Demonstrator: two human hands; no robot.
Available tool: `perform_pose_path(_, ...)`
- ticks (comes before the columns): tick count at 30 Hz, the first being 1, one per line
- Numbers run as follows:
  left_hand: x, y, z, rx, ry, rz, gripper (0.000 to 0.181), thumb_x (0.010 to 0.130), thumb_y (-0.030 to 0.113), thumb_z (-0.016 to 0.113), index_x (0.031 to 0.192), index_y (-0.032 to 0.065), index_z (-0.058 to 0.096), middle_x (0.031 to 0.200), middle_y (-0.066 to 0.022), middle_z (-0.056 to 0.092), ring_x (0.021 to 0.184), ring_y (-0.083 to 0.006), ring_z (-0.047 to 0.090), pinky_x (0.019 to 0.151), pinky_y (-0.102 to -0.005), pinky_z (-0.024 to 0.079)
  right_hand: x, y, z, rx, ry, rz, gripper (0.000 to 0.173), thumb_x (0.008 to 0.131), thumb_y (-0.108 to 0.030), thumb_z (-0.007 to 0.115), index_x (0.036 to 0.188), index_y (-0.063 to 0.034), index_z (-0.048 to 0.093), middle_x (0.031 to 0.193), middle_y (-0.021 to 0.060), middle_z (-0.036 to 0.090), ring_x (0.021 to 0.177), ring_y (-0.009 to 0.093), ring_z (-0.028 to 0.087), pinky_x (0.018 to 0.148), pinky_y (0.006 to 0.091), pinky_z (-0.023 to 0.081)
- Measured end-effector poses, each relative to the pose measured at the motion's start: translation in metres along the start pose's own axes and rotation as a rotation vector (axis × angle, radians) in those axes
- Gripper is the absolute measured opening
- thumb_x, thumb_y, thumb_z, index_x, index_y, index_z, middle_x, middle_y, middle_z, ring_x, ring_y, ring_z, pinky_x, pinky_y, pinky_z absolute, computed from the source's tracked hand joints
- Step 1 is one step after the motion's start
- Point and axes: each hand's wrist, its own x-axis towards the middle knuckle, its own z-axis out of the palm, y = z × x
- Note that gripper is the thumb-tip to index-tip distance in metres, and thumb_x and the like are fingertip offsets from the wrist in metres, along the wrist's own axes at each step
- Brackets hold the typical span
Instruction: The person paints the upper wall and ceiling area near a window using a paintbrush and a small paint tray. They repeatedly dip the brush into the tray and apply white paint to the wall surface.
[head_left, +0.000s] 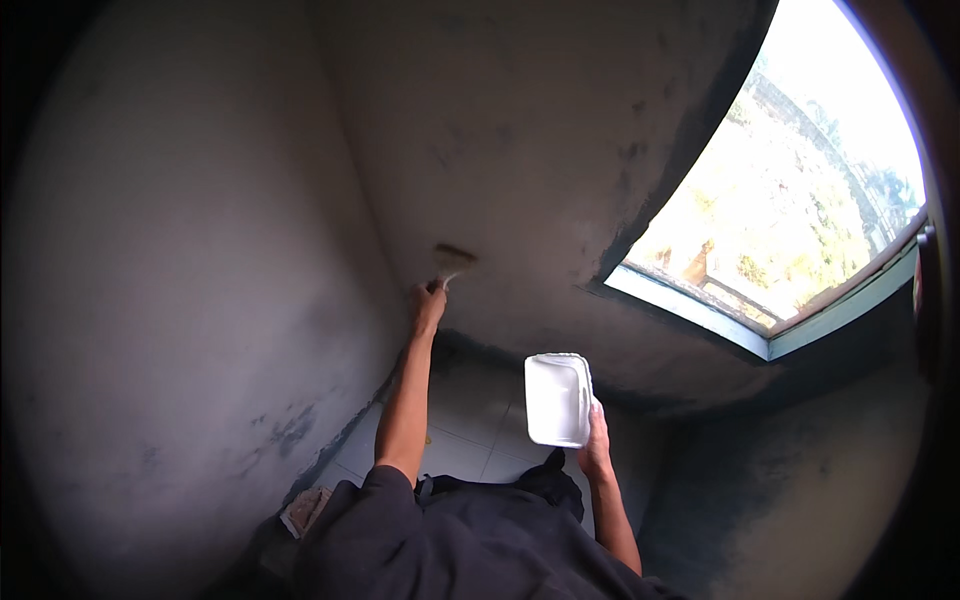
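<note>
My left hand (429, 304) grips the handle of a wide flat paintbrush (455, 259), its arm stretched forward. The bristles are at the face of the wall ahead (495, 187), close to the inside corner; whether they press on it is hard to tell. In my right hand (595, 444) is a white rectangular plastic tub (557, 401), held by its right side with the opening towards me. White fills the view of its inside, and I cannot tell how much paint it holds. The wall ahead has a patchy coat with dark spots.
A second wall (187, 262) runs along the left, with dark patches low down. To the right is a bright window opening (780, 195) with a pale frame (694, 311). Light floor tiles (457, 439) lie below. A pinkish, pale-edged object (305, 510) sits at lower left.
</note>
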Motion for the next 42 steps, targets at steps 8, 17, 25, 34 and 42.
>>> perform_pose_path(8,-0.037,0.207,-0.070,-0.141,0.149,0.469,0.038,0.102,0.032,0.055,0.086,-0.0004,0.066,0.059,0.0024,0.047,0.054,-0.0069,0.041,0.052,-0.0267,0.032,-0.004,-0.019,-0.026,0.056,0.057,-0.035,0.047,0.108,-0.038,0.038,0.140,-0.0053,0.044,0.131,0.0072,0.055,0.121,0.018,0.055,0.101,0.0343,0.045)
perform_pose_path(17,-0.015,-0.124,-0.002,0.500,-0.003,-0.078,0.039,0.098,0.034,0.057,0.090,-0.0011,0.070,0.087,-0.0206,0.069,0.085,-0.0311,0.067,0.076,-0.0413,0.048,0.007,0.015,-0.037,0.066,0.093,-0.022,0.049,0.107,-0.039,0.039,0.142,-0.0047,0.042,0.133,0.0071,0.054,0.125,0.018,0.051,0.106,0.0353,0.041)
perform_pose_path(25,-0.008,0.035,-0.016,0.276,0.107,0.025,0.040,0.097,0.033,0.057,0.086,-0.0035,0.070,0.069,-0.0140,0.064,0.069,-0.0262,0.063,0.070,-0.0399,0.047,0.011,-0.003,-0.048,-0.038,0.087,0.003,0.048,0.107,-0.036,0.039,0.141,-0.0028,0.042,0.132,0.0068,0.054,0.122,0.016,0.052,0.105,0.0333,0.041)
perform_pose_path(34,-0.039,0.235,-0.058,-0.307,0.048,0.385,0.037,0.099,0.037,0.059,0.089,0.0021,0.066,0.060,0.0035,0.045,0.052,-0.0040,0.037,0.048,-0.0221,0.026,0.029,0.014,-0.048,0.039,0.059,-0.014,0.048,0.108,-0.038,0.037,0.142,-0.0047,0.042,0.133,0.0070,0.054,0.122,0.019,0.053,0.105,0.0357,0.042)
perform_pose_path(42,-0.030,-0.106,-0.024,0.398,0.112,-0.086,0.047,0.096,0.041,0.060,0.091,-0.0033,0.073,0.078,-0.0161,0.070,0.078,-0.0305,0.068,0.073,-0.0412,0.049,0.039,0.024,-0.030,0.051,-0.030,0.015,0.047,0.108,-0.037,0.038,0.142,-0.0043,0.043,0.134,0.0069,0.052,0.126,0.017,0.050,0.106,0.0350,0.040)
